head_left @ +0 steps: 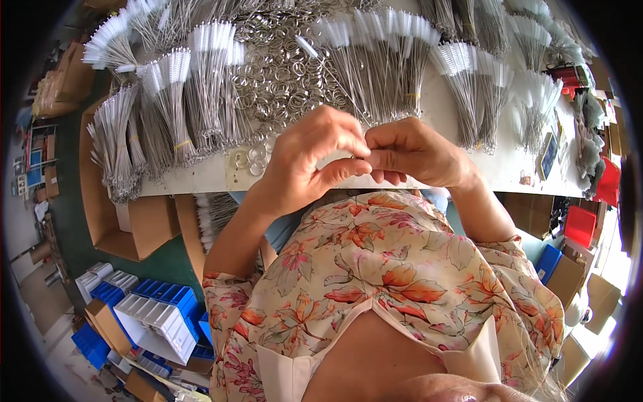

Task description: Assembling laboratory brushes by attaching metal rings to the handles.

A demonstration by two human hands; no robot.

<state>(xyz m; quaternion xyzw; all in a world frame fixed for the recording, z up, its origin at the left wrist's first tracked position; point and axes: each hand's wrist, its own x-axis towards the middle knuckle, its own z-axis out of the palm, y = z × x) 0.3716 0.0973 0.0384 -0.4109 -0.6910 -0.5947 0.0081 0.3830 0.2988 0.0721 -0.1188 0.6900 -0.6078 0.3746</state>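
Note:
My left hand (311,157) and my right hand (412,153) meet in front of me at the near edge of a white table (201,175). Their fingertips pinch together around something small; what it is stays hidden by the fingers. Just beyond the hands lies a heap of silver metal rings (281,74). Bundles of thin wire brushes with white bristle tips (201,87) fan out across the table, left and right of the rings. A few loose rings (251,159) lie by my left hand.
Open cardboard boxes (134,224) stand under the table's left side, one holding more brushes (214,214). Blue and white plastic bins (157,308) sit on the floor at lower left. Red and blue boxes (579,224) and cardboard cartons are at the right.

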